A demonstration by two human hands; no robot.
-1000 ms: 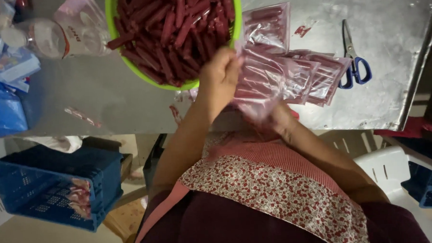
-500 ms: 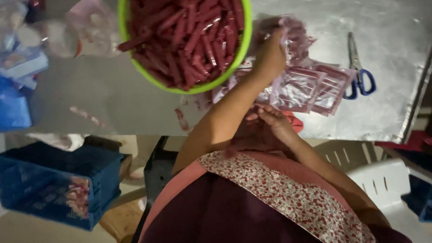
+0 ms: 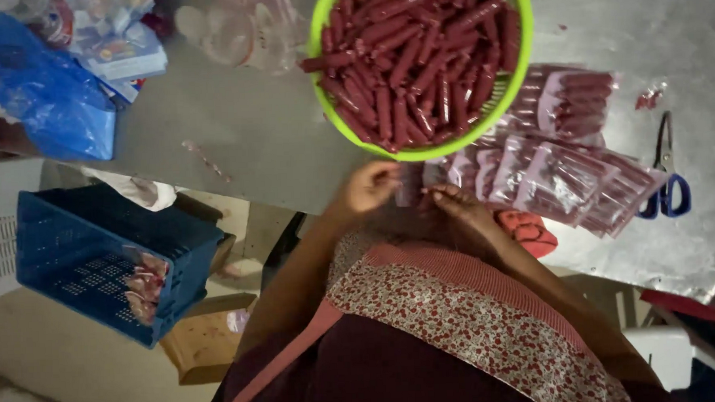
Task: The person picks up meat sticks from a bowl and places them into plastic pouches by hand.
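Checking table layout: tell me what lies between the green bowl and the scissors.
Head view: clear packets of red sticks lie between the green bowl and scissors.

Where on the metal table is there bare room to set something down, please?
Bare steel lies between the blue plastic bag and the green basket, and above the scissors. The filled packets beside both hands crowd the middle.

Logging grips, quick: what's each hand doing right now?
Left hand: pinching one edge of a small clear pouch.
Right hand: fingers on the pouch's other edge.
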